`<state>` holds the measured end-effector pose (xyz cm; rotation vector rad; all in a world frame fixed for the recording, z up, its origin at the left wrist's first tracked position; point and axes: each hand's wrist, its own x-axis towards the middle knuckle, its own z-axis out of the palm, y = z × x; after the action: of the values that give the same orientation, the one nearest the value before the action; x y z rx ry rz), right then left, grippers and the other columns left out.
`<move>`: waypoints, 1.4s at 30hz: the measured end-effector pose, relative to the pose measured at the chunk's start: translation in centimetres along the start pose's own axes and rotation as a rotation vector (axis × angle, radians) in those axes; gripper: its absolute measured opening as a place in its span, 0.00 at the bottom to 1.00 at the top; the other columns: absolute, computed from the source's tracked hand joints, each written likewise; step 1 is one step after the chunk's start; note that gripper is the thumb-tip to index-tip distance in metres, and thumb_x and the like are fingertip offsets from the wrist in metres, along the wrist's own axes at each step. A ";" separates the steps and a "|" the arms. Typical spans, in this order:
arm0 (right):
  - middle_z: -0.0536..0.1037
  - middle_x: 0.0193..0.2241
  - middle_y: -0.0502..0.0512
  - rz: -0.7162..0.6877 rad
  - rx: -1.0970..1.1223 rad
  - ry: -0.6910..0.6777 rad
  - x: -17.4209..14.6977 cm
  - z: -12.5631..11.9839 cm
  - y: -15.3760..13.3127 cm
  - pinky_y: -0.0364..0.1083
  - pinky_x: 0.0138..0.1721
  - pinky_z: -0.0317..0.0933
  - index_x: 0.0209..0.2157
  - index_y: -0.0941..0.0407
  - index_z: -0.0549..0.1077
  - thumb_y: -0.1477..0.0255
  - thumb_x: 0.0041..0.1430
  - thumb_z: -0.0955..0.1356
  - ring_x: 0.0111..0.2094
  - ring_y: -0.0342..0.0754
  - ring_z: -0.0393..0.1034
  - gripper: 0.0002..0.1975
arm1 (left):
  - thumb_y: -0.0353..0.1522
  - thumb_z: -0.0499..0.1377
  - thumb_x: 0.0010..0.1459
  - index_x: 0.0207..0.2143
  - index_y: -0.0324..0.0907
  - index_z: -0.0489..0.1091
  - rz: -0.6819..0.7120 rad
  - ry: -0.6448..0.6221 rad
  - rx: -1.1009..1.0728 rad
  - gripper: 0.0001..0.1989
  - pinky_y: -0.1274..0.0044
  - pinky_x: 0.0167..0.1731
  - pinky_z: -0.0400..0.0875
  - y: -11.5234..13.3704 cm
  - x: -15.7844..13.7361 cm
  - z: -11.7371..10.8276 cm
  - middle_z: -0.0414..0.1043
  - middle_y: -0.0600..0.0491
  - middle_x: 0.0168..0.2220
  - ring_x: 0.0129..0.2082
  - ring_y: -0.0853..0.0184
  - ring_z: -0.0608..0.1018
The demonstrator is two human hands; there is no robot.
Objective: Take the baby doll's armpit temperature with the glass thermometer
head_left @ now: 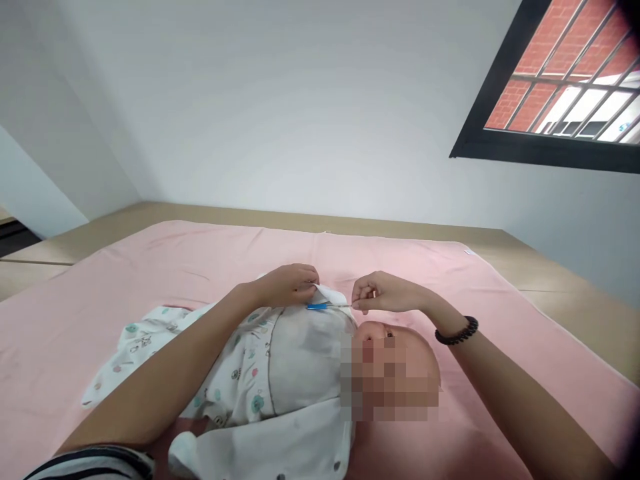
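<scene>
A baby-sized figure lies on its back, its head (423, 357) to the right; whether it is a doll I cannot tell. Its white, patterned clothes (245, 380) are spread apart over a plain white layer (305, 360) on the chest. My left hand (293, 283) pinches the raised edge of the white cloth (333, 295) on the far side. My right hand (377, 292), above the head, has its fingertips closed on the thin end of a slim stick, apparently a thermometer (317, 307). Its blue end points left, close to my left fingers.
A pink sheet (150, 267) covers most of the wooden surface (240, 217) beneath. Behind stands a pale wall (300, 113), with a dark-framed, barred window (550, 150) at upper right. A loose white sleeve (270, 443) lies nearest me.
</scene>
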<state>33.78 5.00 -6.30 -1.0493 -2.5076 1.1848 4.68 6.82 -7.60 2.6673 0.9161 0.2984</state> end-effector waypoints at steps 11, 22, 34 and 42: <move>0.77 0.26 0.48 -0.020 0.322 -0.057 3.6 2.1 3.4 0.42 0.28 0.60 0.41 0.56 0.76 0.62 0.55 0.75 0.27 0.43 0.69 0.16 | 0.40 0.56 0.63 0.31 0.43 0.71 -0.131 -0.052 -0.033 0.12 0.76 0.27 0.58 0.8 -1.0 -1.4 0.69 0.56 0.27 0.26 0.69 0.68; 0.82 0.39 0.56 -0.107 0.335 -0.072 3.7 2.5 3.8 0.46 0.39 0.67 0.42 0.56 0.81 0.65 0.60 0.71 0.36 0.47 0.74 0.12 | 0.50 0.59 0.60 0.49 0.45 0.71 -0.433 -0.097 -0.207 0.23 0.74 0.33 0.71 -2.9 -2.1 -1.7 0.76 0.49 0.41 0.35 0.62 0.77; 0.72 0.27 0.48 -0.085 0.787 0.116 4.1 5.1 5.7 0.42 0.34 0.60 0.46 0.52 0.72 0.59 0.63 0.70 0.29 0.43 0.65 0.15 | 0.53 0.44 0.68 0.39 0.44 0.76 -0.431 -0.028 -0.292 0.29 0.73 0.33 0.67 -3.2 -1.7 -0.1 0.76 0.52 0.33 0.31 0.64 0.74; 0.73 0.30 0.50 -0.023 0.871 0.209 4.2 5.9 6.0 0.44 0.39 0.62 0.47 0.52 0.76 0.59 0.60 0.71 0.33 0.45 0.66 0.17 | 0.54 0.48 0.64 0.33 0.42 0.75 -0.470 -0.051 -0.357 0.29 0.73 0.30 0.64 -3.7 -1.9 0.4 0.74 0.51 0.29 0.28 0.64 0.72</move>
<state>31.27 6.83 -15.17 -0.8204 -1.5443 1.7813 1.22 8.30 -9.43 2.0574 1.2973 0.2524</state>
